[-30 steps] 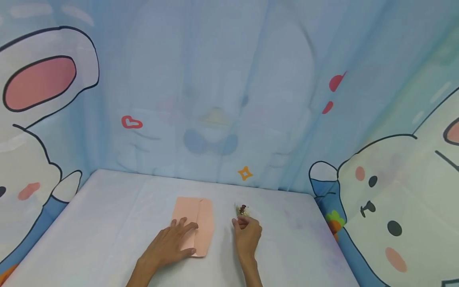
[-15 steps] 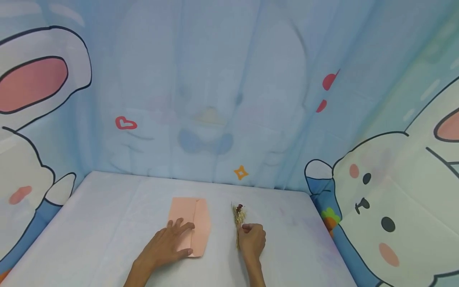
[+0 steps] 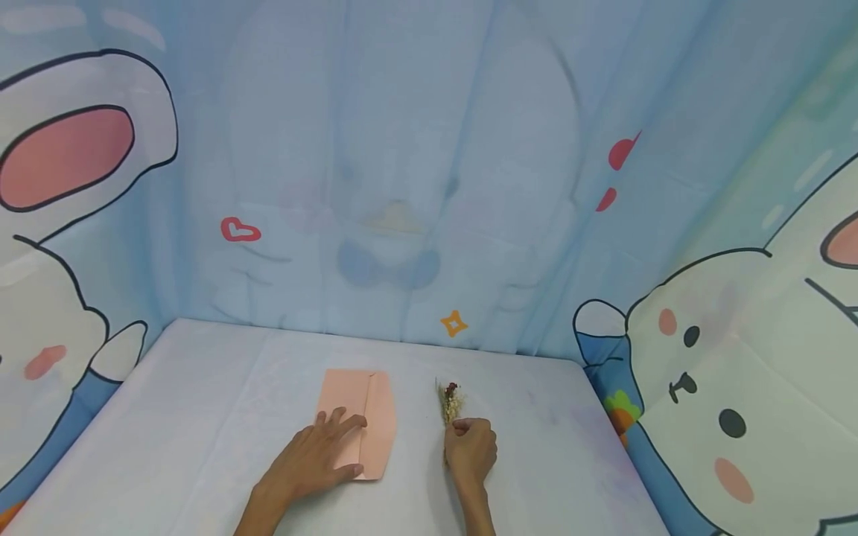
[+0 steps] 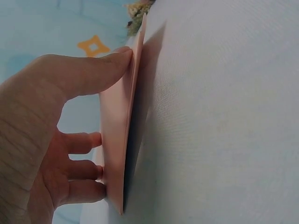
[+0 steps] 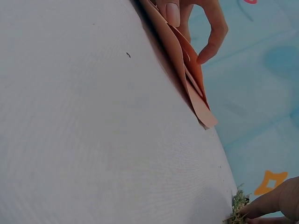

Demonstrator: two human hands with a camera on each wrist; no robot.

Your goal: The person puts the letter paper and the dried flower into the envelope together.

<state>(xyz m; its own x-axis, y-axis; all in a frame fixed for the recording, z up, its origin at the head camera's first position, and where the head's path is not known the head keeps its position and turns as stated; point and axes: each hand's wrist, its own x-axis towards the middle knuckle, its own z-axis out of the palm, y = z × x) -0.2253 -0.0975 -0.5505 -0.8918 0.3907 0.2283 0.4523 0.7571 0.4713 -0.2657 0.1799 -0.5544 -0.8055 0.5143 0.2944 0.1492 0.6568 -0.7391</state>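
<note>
A pink paper envelope [image 3: 380, 417] lies on the white cloth, its flap side to the right. My left hand [image 3: 310, 458] rests on its left half, fingers spread and pressing it flat. Seen from the left wrist, the thumb [image 4: 110, 70] bears on the near edge of the envelope [image 4: 119, 121], which stands slightly off the cloth. To the right, my right hand [image 3: 471, 449] pinches a small bunch of dried flowers [image 3: 451, 402] by its stems; dark red and cream heads point away. In the right wrist view the fingertips [image 5: 261, 205] meet the bunch [image 5: 239, 205], and the envelope's opening [image 5: 194, 74] gapes.
A white cloth [image 3: 550, 447] covers the table. Behind it hangs a light blue curtain [image 3: 402, 134] with printed rabbits at both sides. A tiny dark speck [image 5: 128, 55] lies on the cloth in the right wrist view.
My right hand has drawn back toward me, from just below the flower heads down to the stems, so more of the bunch shows. My left hand stays on the envelope.
</note>
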